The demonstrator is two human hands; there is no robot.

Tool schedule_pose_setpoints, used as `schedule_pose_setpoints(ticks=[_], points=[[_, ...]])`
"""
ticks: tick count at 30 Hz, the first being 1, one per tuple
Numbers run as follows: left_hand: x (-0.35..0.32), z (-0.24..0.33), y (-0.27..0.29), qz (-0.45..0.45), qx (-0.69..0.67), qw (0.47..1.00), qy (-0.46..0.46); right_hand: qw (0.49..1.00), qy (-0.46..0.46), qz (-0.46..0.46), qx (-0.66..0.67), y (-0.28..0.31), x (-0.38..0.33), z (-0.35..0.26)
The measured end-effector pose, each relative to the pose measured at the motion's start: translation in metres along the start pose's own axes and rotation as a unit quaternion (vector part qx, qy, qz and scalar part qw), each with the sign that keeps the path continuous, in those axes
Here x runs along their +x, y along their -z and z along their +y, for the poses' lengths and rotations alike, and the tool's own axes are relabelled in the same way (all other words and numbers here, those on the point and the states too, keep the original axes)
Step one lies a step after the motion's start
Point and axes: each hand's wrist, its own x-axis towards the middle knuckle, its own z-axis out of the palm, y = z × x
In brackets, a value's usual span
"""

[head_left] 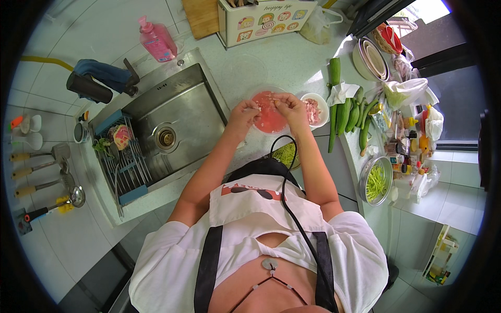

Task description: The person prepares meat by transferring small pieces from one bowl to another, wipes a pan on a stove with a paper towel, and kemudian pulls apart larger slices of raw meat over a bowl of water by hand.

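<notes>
A clear bowl of reddish liquid (271, 120), with small pale bits in it, stands on the counter in front of me. At its left rim is my left hand (244, 117), fingers pinched around something small and pale that I cannot make out. My right hand (292, 109) reaches over the right side of the bowl, its fingers closed together; what they hold is too small to name. Just right of that hand sits a white bowl (324, 112) of pinkish raw meat pieces (312, 111).
On the left is a steel sink (195, 104) with a blue-ended rack (136, 193). A pink pump bottle (158, 43) stands behind it. Several green cucumber-like vegetables (343, 116) lie to the right. Nearer is a steel bowl of green shreds (377, 185). A black cable (284, 182) hangs before me.
</notes>
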Motion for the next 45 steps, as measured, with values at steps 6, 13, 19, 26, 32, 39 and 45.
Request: schedule_pose_setpoints(ticks=[6, 13, 19, 26, 32, 39, 45], points=[[0.001, 0.009, 0.008, 0.001, -0.085, 0.996, 0.026, 0.993, -0.022, 0.054, -0.106, 0.010, -0.001, 0.004], [0.000, 0.008, 0.014, -0.037, -0.219, 0.975, 0.001, 0.949, 0.024, 0.076, -0.306, 0.038, 0.001, 0.033], [0.000, 0.011, 0.024, -0.037, -0.217, 0.975, -0.001, 0.869, 0.181, 0.224, -0.401, 0.085, -0.004, 0.032], [0.001, 0.009, 0.013, 0.069, -0.155, 0.985, 0.007, 0.773, 0.115, 0.224, -0.582, 0.102, -0.002, 0.025], [0.002, 0.006, 0.015, 0.060, -0.082, 0.995, 0.010, 0.810, 0.181, 0.140, -0.539, 0.066, 0.007, 0.021], [0.001, 0.006, 0.022, 0.058, -0.075, 0.995, 0.019, 0.768, 0.088, -0.047, -0.632, 0.036, 0.034, 0.069], [-0.003, 0.005, 0.032, 0.058, -0.076, 0.995, 0.027, 0.746, 0.116, -0.086, -0.650, 0.030, 0.049, 0.092]])
